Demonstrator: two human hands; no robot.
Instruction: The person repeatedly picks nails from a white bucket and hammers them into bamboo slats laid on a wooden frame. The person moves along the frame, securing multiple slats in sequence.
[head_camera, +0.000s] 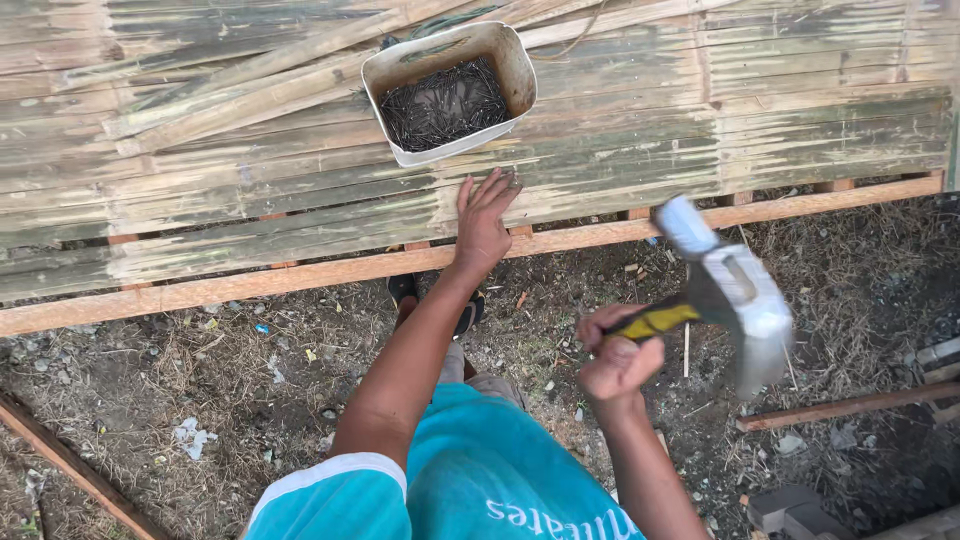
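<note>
The left hand (483, 222) lies flat, fingers spread, on the flattened bamboo-slat panel (300, 190), just below the cut white plastic container of dark nails (447, 95). The right hand (617, 352) closes its grip on a raised yellow-handled claw hammer (735, 295). A misjudged swing could strike the spread fingers, or jolt the container and scatter nails

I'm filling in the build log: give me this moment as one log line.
left hand: flat on bamboo panel | right hand: claw hammer raised | container of nails: on panel above left hand
</note>
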